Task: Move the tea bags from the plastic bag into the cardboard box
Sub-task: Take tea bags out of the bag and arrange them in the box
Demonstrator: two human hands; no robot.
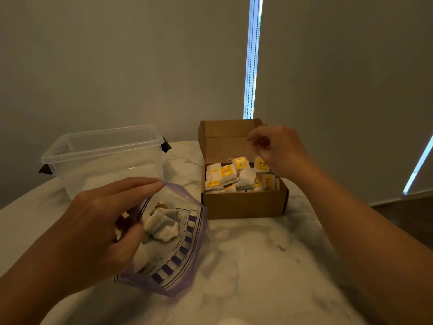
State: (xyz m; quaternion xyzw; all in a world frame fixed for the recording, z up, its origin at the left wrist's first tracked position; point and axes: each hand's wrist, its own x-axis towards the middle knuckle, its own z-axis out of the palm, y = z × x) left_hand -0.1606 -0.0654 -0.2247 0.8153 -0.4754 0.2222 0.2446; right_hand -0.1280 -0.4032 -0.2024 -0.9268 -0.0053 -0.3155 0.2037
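Pinches the bag open near the table's front edge with the left hand, tea bags inside, and curls the right hand over the filled box by the far edge, cannot tell around what.

Right hand blurred, whether its fingers hold anything unclear

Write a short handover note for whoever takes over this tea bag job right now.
Left hand: pinches the rim of the plastic bag, holding its mouth open.
Right hand: over the open cardboard box, fingers curled; unclear whether it holds anything.
Done: the boxed tea bags already pile up inside the box.
Left: the remaining tea bags sit in the plastic bag and need moving over.
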